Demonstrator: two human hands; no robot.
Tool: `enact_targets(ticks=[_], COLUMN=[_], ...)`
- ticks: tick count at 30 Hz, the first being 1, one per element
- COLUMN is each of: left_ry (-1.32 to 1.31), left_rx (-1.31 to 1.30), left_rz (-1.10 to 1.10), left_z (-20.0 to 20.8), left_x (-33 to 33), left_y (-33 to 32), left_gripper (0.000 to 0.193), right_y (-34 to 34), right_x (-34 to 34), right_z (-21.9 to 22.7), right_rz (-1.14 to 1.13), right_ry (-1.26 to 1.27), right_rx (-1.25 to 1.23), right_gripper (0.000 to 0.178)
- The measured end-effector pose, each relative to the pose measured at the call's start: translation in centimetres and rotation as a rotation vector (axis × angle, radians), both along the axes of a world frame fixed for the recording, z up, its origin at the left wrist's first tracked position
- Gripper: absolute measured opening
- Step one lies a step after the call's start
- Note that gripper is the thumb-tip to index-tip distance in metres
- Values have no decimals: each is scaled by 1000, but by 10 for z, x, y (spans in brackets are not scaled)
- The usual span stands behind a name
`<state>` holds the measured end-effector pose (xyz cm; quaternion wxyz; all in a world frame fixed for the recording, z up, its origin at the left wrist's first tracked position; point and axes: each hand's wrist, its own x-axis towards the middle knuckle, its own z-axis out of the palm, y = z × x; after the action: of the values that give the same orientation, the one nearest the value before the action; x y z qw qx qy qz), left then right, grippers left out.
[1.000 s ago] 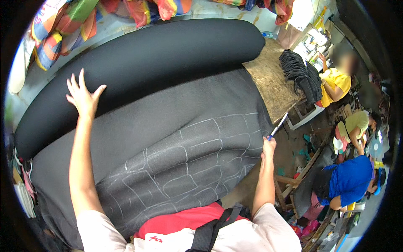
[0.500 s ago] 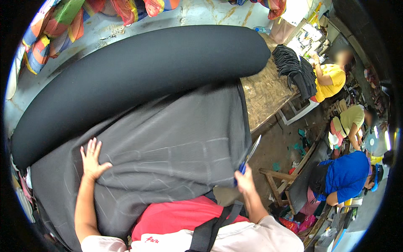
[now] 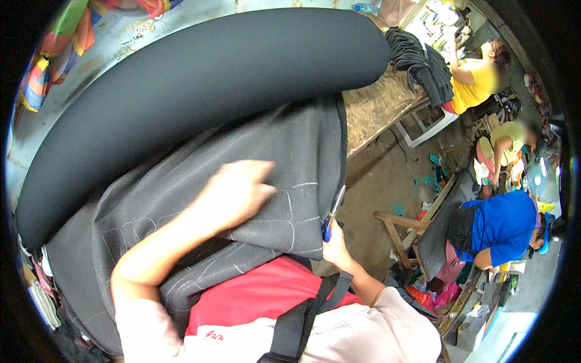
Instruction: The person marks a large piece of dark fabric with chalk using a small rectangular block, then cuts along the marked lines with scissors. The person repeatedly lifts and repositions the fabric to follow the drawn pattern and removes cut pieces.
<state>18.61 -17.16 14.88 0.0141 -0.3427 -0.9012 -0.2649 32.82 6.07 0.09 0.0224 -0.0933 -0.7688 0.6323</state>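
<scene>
The right hand (image 3: 336, 248) grips metal scissors with blue handles (image 3: 328, 227), blades pointing up beside the right edge of a dark grey fabric sheet marked with pale lines (image 3: 296, 142). The sheet lies in folds before a thick, black, smooth fabric roll (image 3: 206, 78). The left hand (image 3: 239, 189), blurred, is over the sheet; whether its fingers are spread or closed, I cannot tell

Fabric (image 3: 289, 145) dark grey, roughly gridded in white; roll (image 3: 212, 81) plain black; scissors (image 3: 329, 224) blue-handled
</scene>
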Motion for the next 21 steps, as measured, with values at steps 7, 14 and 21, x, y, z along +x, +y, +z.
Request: enact_targets(ticks=[7,14,21], left_ry=[-96,-19,-71], left_rx=[-547,-493,-491], left_rz=[-219,-198,-252], left_z=[-76,-90,-80], left_x=[-9,-49,-113], left_y=[50,37,7], left_gripper=[86,94,122], right_y=[62,234,265], right_x=[-8,-90,-163], right_z=[24,80,100], right_rz=[-176,-88,448], right_ry=[-18,-326,-716], right_rx=[-56,-85,94], right_gripper=[26,28,33])
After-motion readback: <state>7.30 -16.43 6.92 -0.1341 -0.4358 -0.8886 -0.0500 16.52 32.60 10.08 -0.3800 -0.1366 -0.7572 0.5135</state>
